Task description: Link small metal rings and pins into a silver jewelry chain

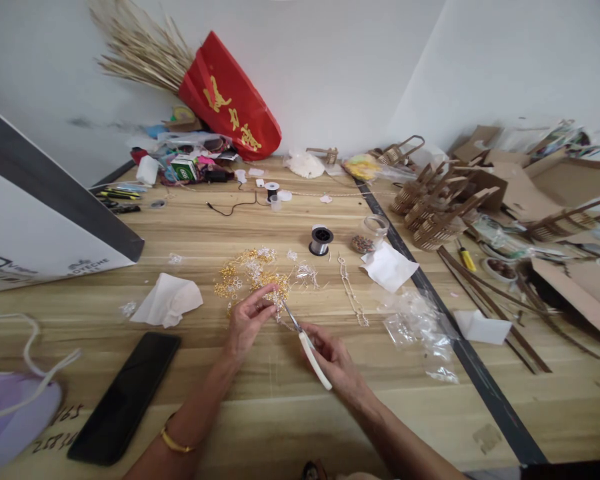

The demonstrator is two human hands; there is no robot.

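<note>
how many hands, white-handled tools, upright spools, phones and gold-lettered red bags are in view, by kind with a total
Hands: 2, left hand and right hand
White-handled tool: 1
Upright spools: 2, larger spool and smaller spool
Phone: 1
Red bag: 1
Total: 7

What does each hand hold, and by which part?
The right hand holds the white-handled tool by its handle; the left hand pinches a small piece, exact part unclear.

On my table (pixel 205 230): phone (pixel 127 400) left of my left hand (pixel 250 321), plastic bags (pixel 420 327) right of my right hand (pixel 333 357), small-parts pile (pixel 231 272) just beyond both, spool (pixel 321 241) behind-right.
</note>
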